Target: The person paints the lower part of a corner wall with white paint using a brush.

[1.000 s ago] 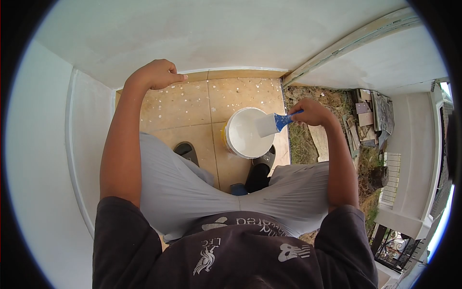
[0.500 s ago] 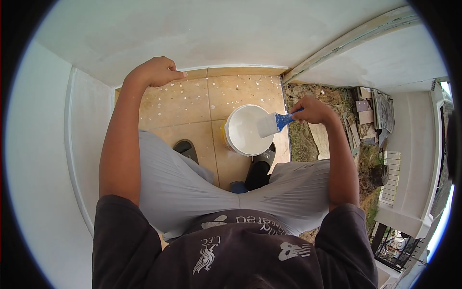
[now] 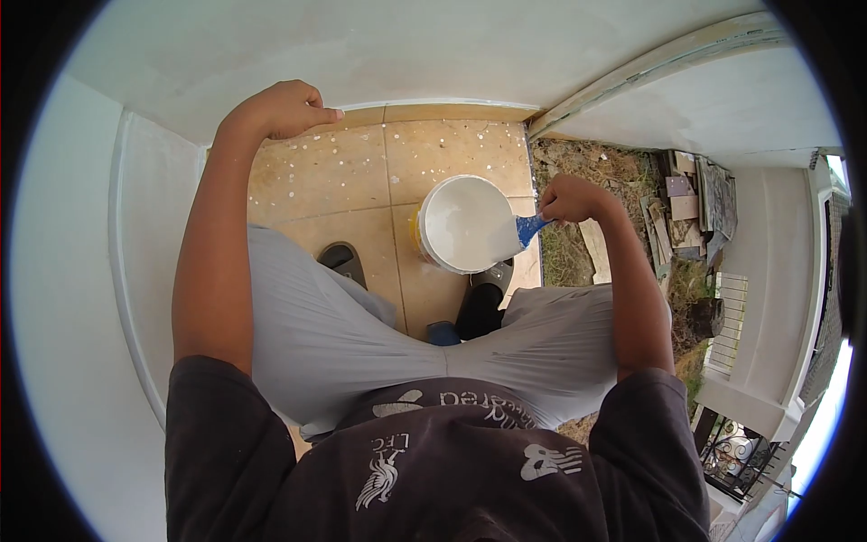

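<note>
the right hand (image 3: 571,199), right of centre in the frame, has its fingers clamped on the blue handle of a putty knife (image 3: 522,229), whose white-coated blade dips over the right rim of the bucket (image 3: 461,224). the bucket, full of white compound, stands on the tan tiled floor (image 3: 316,185) at the centre, just above a black sandal (image 3: 483,303). the left hand (image 3: 275,110), upper left of the frame, is curled into a loose fist with fingers together, knuckles resting against the white wall (image 3: 406,54). rubble and grass lie at right
</note>
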Action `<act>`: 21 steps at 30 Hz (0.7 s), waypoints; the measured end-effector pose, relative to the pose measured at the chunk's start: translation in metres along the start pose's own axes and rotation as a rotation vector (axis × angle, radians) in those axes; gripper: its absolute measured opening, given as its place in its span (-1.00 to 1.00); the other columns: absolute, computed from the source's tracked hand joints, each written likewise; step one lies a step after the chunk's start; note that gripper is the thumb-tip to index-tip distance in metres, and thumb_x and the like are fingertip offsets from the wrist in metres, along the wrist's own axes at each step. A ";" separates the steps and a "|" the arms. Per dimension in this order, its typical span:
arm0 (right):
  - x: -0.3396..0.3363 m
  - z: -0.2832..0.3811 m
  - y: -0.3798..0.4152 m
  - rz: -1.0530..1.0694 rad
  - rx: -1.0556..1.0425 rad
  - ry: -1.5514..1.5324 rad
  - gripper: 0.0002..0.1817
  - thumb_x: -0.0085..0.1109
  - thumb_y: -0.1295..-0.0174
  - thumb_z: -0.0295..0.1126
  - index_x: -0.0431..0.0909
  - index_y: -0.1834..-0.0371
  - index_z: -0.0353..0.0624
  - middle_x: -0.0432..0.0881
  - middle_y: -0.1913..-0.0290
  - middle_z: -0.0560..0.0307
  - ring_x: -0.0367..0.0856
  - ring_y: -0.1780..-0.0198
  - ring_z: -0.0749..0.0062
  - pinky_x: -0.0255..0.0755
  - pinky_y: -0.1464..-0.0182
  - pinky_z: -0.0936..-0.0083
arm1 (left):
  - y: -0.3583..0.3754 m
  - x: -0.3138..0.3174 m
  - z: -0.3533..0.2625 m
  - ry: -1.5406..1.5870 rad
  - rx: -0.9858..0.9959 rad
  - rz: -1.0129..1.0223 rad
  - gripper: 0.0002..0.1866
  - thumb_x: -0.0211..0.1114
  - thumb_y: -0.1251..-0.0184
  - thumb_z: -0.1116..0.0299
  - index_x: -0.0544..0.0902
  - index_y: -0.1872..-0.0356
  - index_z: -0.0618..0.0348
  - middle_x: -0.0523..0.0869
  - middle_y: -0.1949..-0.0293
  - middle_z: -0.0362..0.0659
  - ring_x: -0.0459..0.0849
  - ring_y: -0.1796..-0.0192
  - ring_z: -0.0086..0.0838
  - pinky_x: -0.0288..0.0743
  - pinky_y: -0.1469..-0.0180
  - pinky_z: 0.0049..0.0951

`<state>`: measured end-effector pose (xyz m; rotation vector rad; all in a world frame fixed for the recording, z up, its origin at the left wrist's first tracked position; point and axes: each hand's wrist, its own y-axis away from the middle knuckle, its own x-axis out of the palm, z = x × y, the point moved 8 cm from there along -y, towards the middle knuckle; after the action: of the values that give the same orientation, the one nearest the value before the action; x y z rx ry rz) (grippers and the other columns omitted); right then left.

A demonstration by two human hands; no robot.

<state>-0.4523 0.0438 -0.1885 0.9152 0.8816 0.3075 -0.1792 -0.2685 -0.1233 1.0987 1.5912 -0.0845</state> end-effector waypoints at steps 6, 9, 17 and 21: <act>-0.003 -0.009 0.002 0.001 0.042 0.014 -0.78 0.27 0.05 -0.33 0.72 0.49 -0.29 0.60 0.67 0.14 0.55 0.62 0.53 0.40 0.51 0.52 | 0.002 0.000 -0.001 0.017 -0.004 0.008 -0.38 0.30 -0.21 -0.20 0.68 0.15 0.29 0.71 0.22 0.01 0.64 0.17 -0.26 0.49 0.08 -0.28; -0.006 -0.008 0.006 0.012 0.067 0.026 -0.78 0.29 0.07 -0.31 0.72 0.49 -0.29 0.60 0.67 0.13 0.54 0.63 0.52 0.40 0.51 0.52 | 0.002 -0.001 -0.002 0.015 0.013 -0.001 -0.37 0.30 -0.21 -0.21 0.67 0.17 0.30 0.71 0.24 0.00 0.63 0.19 -0.27 0.49 0.09 -0.30; -0.007 -0.014 0.008 0.003 0.104 0.032 -0.78 0.30 0.07 -0.29 0.73 0.49 -0.25 0.62 0.65 0.14 0.56 0.61 0.52 0.40 0.51 0.53 | 0.003 0.000 -0.003 0.015 0.015 0.006 -0.37 0.29 -0.22 -0.21 0.67 0.15 0.31 0.71 0.25 0.00 0.63 0.20 -0.28 0.49 0.10 -0.30; -0.009 -0.014 0.009 0.020 0.120 0.028 -0.77 0.30 0.07 -0.29 0.73 0.49 -0.25 0.62 0.65 0.14 0.56 0.61 0.52 0.40 0.50 0.53 | 0.004 -0.002 -0.004 0.008 0.006 0.010 -0.37 0.29 -0.22 -0.21 0.67 0.16 0.31 0.70 0.26 -0.02 0.63 0.22 -0.29 0.49 0.13 -0.31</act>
<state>-0.4676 0.0519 -0.1811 1.0334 0.9250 0.2880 -0.1793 -0.2650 -0.1183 1.1125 1.5939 -0.0785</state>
